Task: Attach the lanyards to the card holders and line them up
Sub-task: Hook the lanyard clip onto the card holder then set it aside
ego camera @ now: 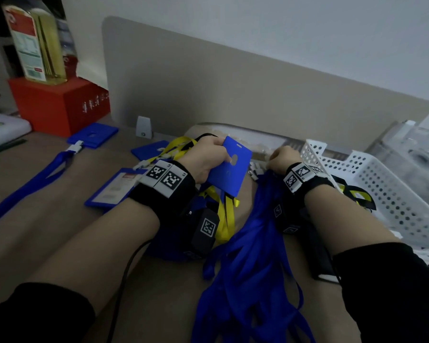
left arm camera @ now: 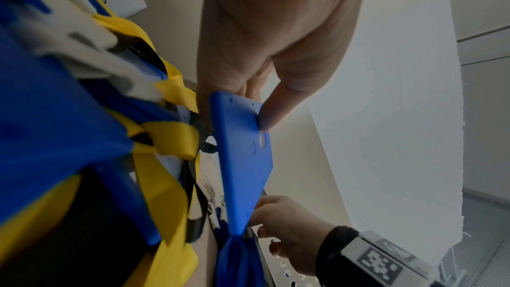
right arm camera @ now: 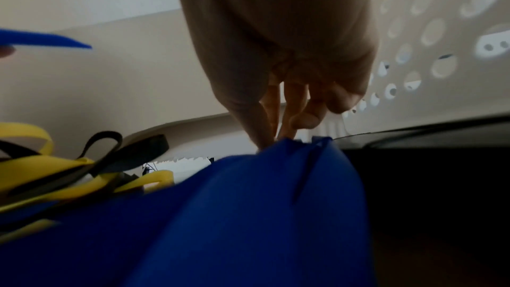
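- The left hand is raised above the tabletop, its grip pinched on a flat blue plastic card holder, thumb pressing near the oval hole.
- The right hand is knuckles-up, fingers curled down into the clip ends of a bundle of blue fabric lanyards; whether the grip actually pinches them I cannot tell.
- Yellow and black lanyards lie tangled under the left wrist.
- A white perforated plastic basket stands just right of the right hand.
- A blue lanyard clipped to another blue holder lies far left, near a red box.
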